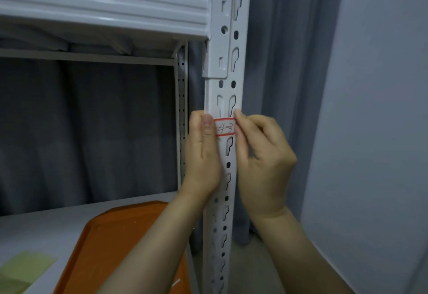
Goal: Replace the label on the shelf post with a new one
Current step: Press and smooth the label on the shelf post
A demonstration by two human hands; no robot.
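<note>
A small white label [224,127] with a red border and handwritten marks lies flat across the white perforated shelf post [228,85]. My left hand [203,152] is at the post's left side, its thumb on the label's left end. My right hand [261,154] is at the post's right side, its fingertips on the label's right end. Both hands touch the label. Whether the label is stuck down or being lifted cannot be told.
An orange tray [120,245] lies on the lower shelf board [41,226], left of the post. A pale yellow-green sheet [23,268] is at the bottom left. A white shelf beam [104,4] crosses above. Grey curtains hang behind, and a pale wall [382,131] stands to the right.
</note>
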